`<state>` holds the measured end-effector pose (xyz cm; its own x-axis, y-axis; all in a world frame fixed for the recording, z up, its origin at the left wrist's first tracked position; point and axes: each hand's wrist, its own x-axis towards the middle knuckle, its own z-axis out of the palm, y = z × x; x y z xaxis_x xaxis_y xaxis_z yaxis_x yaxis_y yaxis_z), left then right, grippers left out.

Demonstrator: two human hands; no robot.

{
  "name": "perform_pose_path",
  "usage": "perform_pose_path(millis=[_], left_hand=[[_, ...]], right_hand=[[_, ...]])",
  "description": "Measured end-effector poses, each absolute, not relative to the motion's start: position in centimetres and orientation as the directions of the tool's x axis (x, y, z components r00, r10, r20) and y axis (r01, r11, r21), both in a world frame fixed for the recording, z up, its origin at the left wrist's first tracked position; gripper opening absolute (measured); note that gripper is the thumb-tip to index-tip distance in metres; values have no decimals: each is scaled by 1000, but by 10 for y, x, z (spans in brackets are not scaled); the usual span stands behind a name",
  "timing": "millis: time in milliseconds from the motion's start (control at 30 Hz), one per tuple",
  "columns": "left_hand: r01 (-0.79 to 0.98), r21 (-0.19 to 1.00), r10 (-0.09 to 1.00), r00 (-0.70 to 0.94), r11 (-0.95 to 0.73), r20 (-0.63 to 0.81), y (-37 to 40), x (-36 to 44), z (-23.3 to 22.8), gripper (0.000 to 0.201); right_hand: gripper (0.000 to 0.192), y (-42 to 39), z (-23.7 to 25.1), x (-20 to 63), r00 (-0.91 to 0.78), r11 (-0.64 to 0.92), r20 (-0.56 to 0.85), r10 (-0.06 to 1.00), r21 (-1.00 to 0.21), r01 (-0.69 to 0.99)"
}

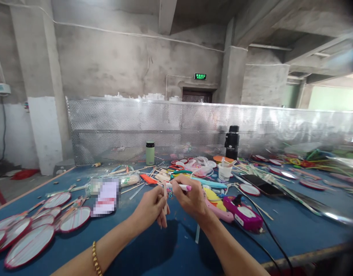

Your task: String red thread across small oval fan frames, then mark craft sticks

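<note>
1. I am pinching a thin stick (165, 199) upright in my left hand (151, 209), low in mid-frame.
2. My right hand (190, 197) is gripping a white pen (179, 186), its long axis lying level and pointing left, tip just beside the stick.
3. Six red-rimmed fans (29, 245) are lying at lower left of the blue table (294, 226).
4. One green bottle (150, 153) and one black flask (232, 142) are standing farther back.

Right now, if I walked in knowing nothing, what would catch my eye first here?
Most likely the two hands at the centre: the left hand pinches a thin stick upright, while the right hand holds a white pen-like tool against it. Next, the red-rimmed oval fans heaped at the lower left of the blue table. Behind runs a shiny perforated metal screen.
</note>
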<state>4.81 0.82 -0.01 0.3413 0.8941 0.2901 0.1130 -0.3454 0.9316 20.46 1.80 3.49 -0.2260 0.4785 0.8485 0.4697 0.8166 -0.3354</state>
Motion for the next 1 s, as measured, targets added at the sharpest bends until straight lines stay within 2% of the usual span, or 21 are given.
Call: perform_pose_path(millis=[367, 533, 1000], left_hand=[[132, 924, 889, 351, -359, 295, 9, 48, 0, 19], [142, 921, 888, 353, -363, 295, 11, 47, -2, 20], [127, 926, 890, 350, -355, 293, 10, 47, -1, 27]], right_hand=[[25, 21, 35, 204, -189, 814, 866, 464, -331, 478], [26, 20, 35, 204, -200, 799, 849, 490, -346, 491], [27, 19, 35, 204, -236, 816, 846, 478, -329, 475]])
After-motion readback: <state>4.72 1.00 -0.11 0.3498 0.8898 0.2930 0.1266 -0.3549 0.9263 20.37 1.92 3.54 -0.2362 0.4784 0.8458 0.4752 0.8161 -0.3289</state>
